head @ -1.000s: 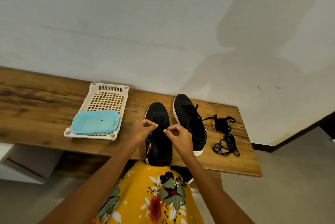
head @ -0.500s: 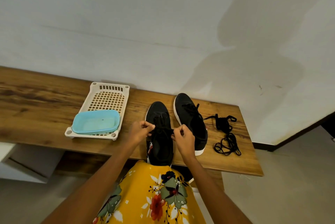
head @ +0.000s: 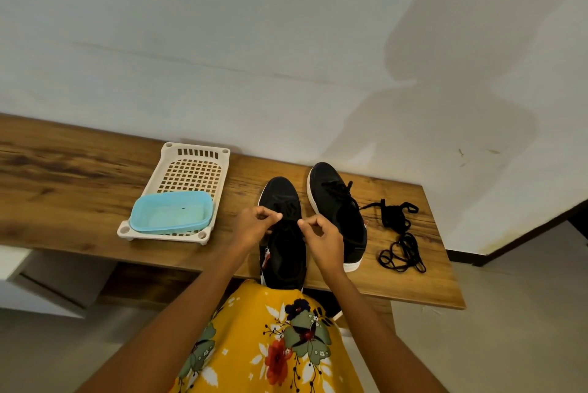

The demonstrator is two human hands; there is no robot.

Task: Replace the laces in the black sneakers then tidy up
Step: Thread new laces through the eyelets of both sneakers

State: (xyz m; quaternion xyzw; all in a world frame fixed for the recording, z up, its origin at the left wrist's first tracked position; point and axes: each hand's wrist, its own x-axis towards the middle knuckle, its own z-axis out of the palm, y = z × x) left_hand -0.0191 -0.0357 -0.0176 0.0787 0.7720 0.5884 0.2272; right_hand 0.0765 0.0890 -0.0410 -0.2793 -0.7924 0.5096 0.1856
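I can't make out the lace on the near sneaker (head: 284, 233): black on black, it vanishes where my left hand (head: 254, 227) and right hand (head: 323, 241) pinch. The heel slips behind my yellow dress (head: 264, 345) (so does the bench (head: 63, 195) edge there). The bench runs off the left border. The loose laces (head: 399, 233) are one unreadable tangle.

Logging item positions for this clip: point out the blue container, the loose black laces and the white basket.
blue container (head: 171, 214): head view, inside floor.
loose black laces (head: 401, 252): head view, lower coil.
white basket (head: 194, 152): head view, slotted far wall.
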